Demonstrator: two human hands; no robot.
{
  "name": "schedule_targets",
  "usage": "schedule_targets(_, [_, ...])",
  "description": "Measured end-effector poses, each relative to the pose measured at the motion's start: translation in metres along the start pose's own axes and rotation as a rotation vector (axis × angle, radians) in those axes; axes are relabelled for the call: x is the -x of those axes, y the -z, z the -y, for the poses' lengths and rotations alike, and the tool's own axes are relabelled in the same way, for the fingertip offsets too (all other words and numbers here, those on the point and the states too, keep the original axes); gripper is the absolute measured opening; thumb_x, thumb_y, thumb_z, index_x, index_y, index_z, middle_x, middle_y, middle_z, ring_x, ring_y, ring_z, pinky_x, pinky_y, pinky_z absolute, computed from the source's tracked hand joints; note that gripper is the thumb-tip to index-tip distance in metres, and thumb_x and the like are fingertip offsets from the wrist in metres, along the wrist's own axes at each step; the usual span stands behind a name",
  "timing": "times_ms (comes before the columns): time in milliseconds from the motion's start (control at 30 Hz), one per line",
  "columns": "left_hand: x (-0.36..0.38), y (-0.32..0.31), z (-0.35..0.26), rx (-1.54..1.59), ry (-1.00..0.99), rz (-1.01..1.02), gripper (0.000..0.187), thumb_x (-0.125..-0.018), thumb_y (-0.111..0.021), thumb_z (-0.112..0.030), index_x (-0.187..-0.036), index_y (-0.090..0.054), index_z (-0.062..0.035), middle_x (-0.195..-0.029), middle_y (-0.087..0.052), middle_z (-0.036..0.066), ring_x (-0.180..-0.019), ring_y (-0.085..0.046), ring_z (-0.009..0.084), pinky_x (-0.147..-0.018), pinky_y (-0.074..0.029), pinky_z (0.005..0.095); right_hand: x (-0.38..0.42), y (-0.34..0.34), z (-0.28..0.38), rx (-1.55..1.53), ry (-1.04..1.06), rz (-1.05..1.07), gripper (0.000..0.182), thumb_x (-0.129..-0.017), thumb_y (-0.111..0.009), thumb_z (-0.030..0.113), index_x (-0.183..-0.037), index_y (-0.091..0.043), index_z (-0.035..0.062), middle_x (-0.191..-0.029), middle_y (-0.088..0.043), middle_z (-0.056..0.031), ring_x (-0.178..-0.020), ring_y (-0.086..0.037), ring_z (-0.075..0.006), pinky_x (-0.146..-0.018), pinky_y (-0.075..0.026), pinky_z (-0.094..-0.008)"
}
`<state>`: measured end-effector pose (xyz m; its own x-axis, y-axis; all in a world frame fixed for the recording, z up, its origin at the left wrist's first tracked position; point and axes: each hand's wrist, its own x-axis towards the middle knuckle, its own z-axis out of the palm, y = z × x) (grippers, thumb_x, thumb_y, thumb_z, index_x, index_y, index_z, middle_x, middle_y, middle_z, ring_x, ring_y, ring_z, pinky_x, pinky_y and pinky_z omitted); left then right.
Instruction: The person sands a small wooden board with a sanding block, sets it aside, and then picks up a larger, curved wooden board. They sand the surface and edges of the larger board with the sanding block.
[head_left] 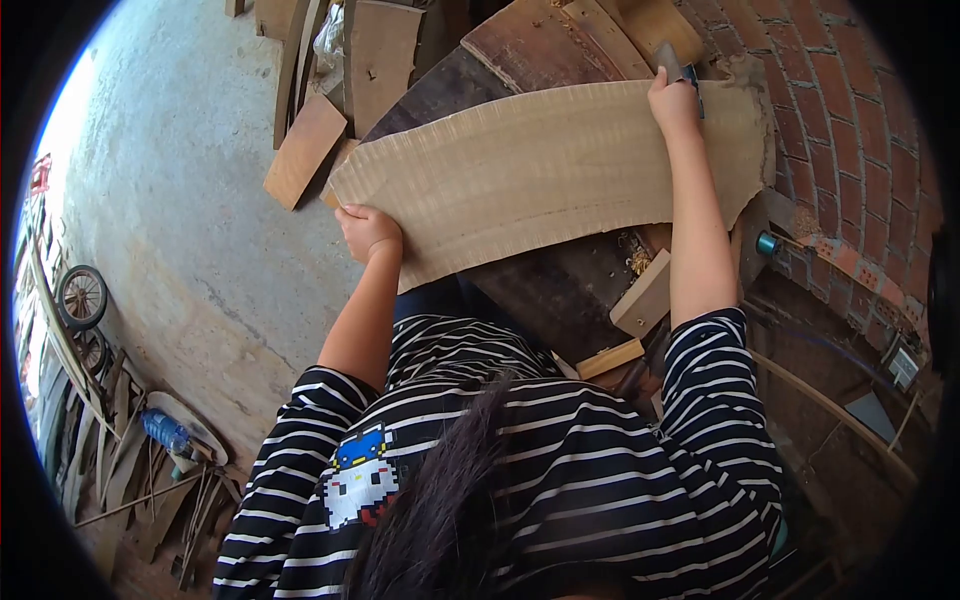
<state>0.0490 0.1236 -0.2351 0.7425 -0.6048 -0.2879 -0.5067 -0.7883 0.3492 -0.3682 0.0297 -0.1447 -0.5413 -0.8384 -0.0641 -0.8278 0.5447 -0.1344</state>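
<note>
Hair; two hands holding one board, one tool.

Wood board: lg., wide, lt. brown, gently curved. Far edge bows out, near edge curves in. Surface has faint crosswise ripples, esp. nr. the edges, w/ darker grain streaks. L end cut at a slant; R end rough, ragged & darker, nr. the brick wall. Pose: broad face up, lying crosswise in front of the person, L end closer in, above dark brown panels. L hand grips the L end; R hand is at the far edge, toward the R end.

Small tool: in R hand, at board's far edge; dark blue part visible, rest hidden by hand, exact type unclear.
</note>
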Motion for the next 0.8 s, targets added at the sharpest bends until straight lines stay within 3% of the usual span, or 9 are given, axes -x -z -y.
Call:
schedule_targets(100, [0.001, 0.001, -0.001, -0.014, 0.005, 0.022, 0.043, -0.093, -0.027, -0.038, -0.113, -0.05, -0.0068, -0.104, -0.062, 0.024, -0.096, -0.058, 0.0459, -0.082, -0.045, 0.053, 0.01, -0.006, 0.036, 0.044, 0.072, 0.079, 0.045, -0.089, -0.047, 0.034, -0.087, -0.065, -0.0069, -0.092, -0.063, -0.029, -0.089, -0.062, -0.041, -0.078, -0.048, -0.0474])
schedule_targets(233, [0.0, 0.001, -0.001, -0.012, 0.018, 0.008, 0.042, -0.093, -0.028, -0.037, -0.111, -0.05, -0.0067, -0.102, -0.063, 0.024, -0.094, -0.058, 0.0467, -0.081, -0.045, 0.0537, 0.089, -0.013, 0.172, -0.037, 0.249, 0.559, 0.028, -0.085, -0.051, 0.02, -0.095, -0.068, -0.0003, -0.099, -0.065, -0.0237, -0.098, -0.062, -0.036, -0.084, -0.05, -0.0416])
schedule_targets(333, [0.001, 0.003, -0.002, -0.049, 0.019, 0.041, 0.039, -0.094, -0.029, -0.036, -0.109, -0.048, -0.0058, -0.104, -0.062, 0.023, -0.093, -0.058, 0.0452, -0.079, -0.044, 0.0537, 0.148, -0.028, 0.249, -0.137, 0.531, 0.724, 0.027, -0.075, -0.055, 0.013, -0.096, -0.069, 0.0014, -0.1, -0.065, -0.0227, -0.093, -0.065, -0.0349, -0.082, -0.052, -0.0407])
schedule_targets(367, [0.002, 0.002, -0.002, -0.041, 0.016, 0.028, 0.038, -0.094, -0.029, -0.036, -0.107, -0.048, -0.006, -0.103, -0.062, 0.023, -0.092, -0.058, 0.0453, -0.078, -0.044, 0.0539, 0.161, -0.043, 0.257, -0.169, 0.651, 0.706, 0.037, -0.088, -0.049, 0.027, -0.09, -0.067, -0.0053, -0.091, -0.064, -0.028, -0.09, -0.063, -0.0399, -0.081, -0.05, -0.045])
schedule_targets(467, [-0.001, 0.0, 0.0, -0.036, 0.015, 0.018, 0.037, -0.094, -0.029, -0.036, -0.105, -0.048, -0.006, -0.101, -0.062, 0.023, -0.091, -0.058, 0.0455, -0.078, -0.044, 0.0542, 0.152, -0.042, 0.237, -0.318, 0.472, 0.654, 0.03, -0.085, -0.051, 0.021, -0.097, -0.067, -0.0011, -0.099, -0.065, -0.0243, -0.094, -0.063, -0.0373, -0.082, -0.051, -0.0424])
schedule_targets(533, [-0.001, 0.0, -0.001, -0.031, 0.029, 0.025, 0.037, -0.094, -0.029, -0.036, -0.104, -0.048, -0.0058, -0.101, -0.062, 0.023, -0.09, -0.058, 0.0456, -0.077, -0.044, 0.0543, 0.124, -0.023, 0.197, -0.213, 0.335, 0.691, 0.038, -0.09, -0.048, 0.03, -0.097, -0.066, -0.0029, -0.095, -0.065, -0.0253, -0.091, -0.063, -0.0382, -0.081, -0.05, -0.0429])
schedule_targets(667, [0.001, 0.004, -0.002, -0.031, 0.024, 0.049, 0.039, -0.094, -0.028, -0.037, -0.107, -0.048, -0.0063, -0.101, -0.062, 0.023, -0.092, -0.058, 0.0461, -0.078, -0.045, 0.0544, 0.064, 0.028, 0.093, 0.034, 0.195, 0.485, 0.042, -0.09, -0.049, 0.031, -0.09, -0.066, -0.007, -0.092, -0.063, -0.0289, -0.09, -0.062, -0.0412, -0.079, -0.049, -0.045])
schedule_targets(700, [0.0, 0.004, -0.002, -0.033, 0.021, 0.047, 0.042, -0.093, -0.027, -0.038, -0.11, -0.049, -0.0068, -0.101, -0.063, 0.024, -0.093, -0.058, 0.0469, -0.079, -0.045, 0.0546, 0.045, 0.032, 0.054, 0.006, 0.208, 0.312, 0.041, -0.09, -0.049, 0.031, -0.094, -0.064, -0.0075, -0.094, -0.063, -0.029, -0.091, -0.062, -0.0411, -0.079, -0.05, -0.0447])
schedule_targets(800, [0.002, 0.006, -0.005, -0.032, 0.019, 0.048, 0.038, -0.094, -0.028, -0.036, -0.104, -0.048, -0.0052, -0.104, -0.062, 0.022, -0.093, -0.058, 0.0447, -0.078, -0.045, 0.0532, -0.002, 0.076, -0.025, 0.41, 0.05, 0.24, 0.05, -0.094, -0.04, 0.035, -0.112, -0.057, -0.0084, -0.112, -0.059, -0.0282, -0.109, -0.056, -0.0376, -0.103, -0.034, -0.0463])
